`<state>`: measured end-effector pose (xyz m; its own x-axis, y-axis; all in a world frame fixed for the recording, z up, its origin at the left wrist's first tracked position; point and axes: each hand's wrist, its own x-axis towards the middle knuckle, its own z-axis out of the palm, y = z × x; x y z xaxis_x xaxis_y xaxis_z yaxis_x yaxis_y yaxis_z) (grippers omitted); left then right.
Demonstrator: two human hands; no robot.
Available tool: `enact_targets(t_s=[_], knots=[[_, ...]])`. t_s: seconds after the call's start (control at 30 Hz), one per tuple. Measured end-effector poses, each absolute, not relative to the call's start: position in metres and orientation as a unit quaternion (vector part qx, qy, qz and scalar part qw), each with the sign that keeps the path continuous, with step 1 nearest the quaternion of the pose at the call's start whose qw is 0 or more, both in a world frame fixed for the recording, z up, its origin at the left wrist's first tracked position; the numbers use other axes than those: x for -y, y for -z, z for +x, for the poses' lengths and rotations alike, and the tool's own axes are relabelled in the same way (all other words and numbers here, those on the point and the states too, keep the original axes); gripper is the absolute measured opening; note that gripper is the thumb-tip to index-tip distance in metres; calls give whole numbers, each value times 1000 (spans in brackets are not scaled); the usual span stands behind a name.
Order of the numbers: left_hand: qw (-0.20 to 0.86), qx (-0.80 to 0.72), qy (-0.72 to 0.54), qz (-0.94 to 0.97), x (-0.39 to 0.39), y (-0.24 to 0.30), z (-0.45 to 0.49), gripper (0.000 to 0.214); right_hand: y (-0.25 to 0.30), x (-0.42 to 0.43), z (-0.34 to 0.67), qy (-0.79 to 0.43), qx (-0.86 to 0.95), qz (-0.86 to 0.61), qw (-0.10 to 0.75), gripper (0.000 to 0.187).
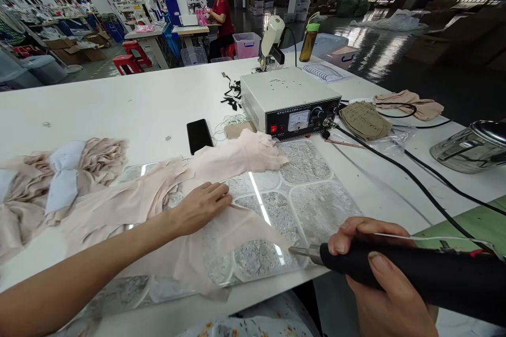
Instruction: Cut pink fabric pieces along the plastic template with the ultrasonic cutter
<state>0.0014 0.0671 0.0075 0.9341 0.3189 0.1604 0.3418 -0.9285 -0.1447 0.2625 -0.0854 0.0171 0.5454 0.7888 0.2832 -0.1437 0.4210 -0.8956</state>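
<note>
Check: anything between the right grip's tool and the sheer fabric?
Nothing visible: the black tool in the right grip has its metal tip right at the sheer fabric; contact unclear. The left grip lies off that path.

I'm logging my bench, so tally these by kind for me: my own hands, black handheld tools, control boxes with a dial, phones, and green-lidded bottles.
Left hand and right hand: 2
Black handheld tool: 1
Control box: 1
Phone: 1
Green-lidded bottle: 1
Total: 6

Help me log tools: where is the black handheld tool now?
The black handheld tool is in the right hand, at the lower right of the head view, its metal tip close to the sheer fabric.
</note>
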Motion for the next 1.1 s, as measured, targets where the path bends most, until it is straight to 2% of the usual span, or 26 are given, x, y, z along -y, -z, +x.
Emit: enact_targets(t_s=[0.07, 0.13, 0.27, 0.5, 0.73, 1.1], knots=[[84, 176, 89, -977, -59, -10, 8, 25, -17, 88, 261, -325, 363, -435, 757, 15], [40, 156, 139, -977, -42, -9, 15, 26, -15, 90, 261, -324, 359, -424, 765, 16], [-18, 122, 141, -982, -17, -4, 20, 26, -11, 91, 264, -324, 356, -419, 770, 17], [-18, 108, 142, -984, -32, -5, 4, 25, -19, 96, 257, -363, 393, -410, 738, 14], [-39, 99, 152, -983, -6, -9, 19, 30, -25, 96, 256, -362, 377, -419, 742, 12], [-4, 142, 125, -982, 7, -3, 25, 26, -27, 106, 256, -397, 390, -420, 717, 12]])
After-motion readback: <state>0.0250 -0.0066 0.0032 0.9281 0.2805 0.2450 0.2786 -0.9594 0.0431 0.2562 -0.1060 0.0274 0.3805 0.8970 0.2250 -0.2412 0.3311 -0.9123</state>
